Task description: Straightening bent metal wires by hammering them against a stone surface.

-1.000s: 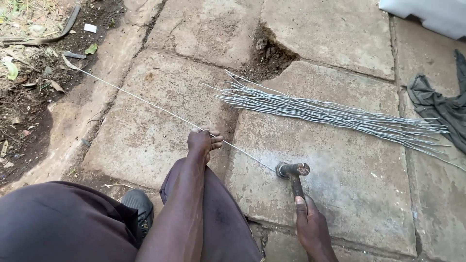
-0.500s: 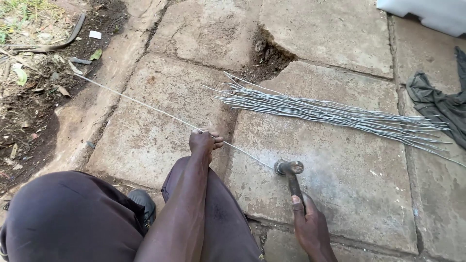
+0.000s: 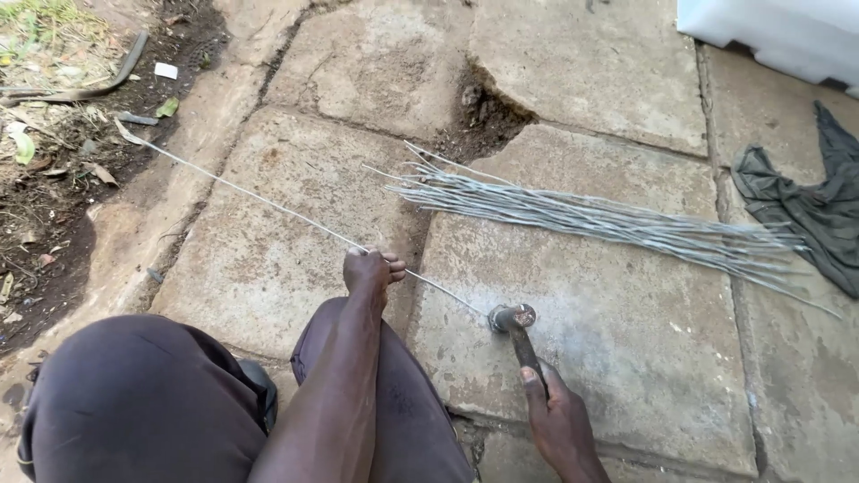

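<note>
Head view: your left hand [image 3: 371, 271] stays pinching wire [image 3: 259, 202]; right hand [image 3: 557, 420] fist-gripping hammer [image 3: 514, 322], head probably touching wire end now.

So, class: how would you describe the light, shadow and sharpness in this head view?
Head view: soft, even daylight, no hard shadows or glare; left hand on the wire, right hand gripping the hammer, and the wire bundle all sharp; white object at the top corner nearly blown out.
</note>
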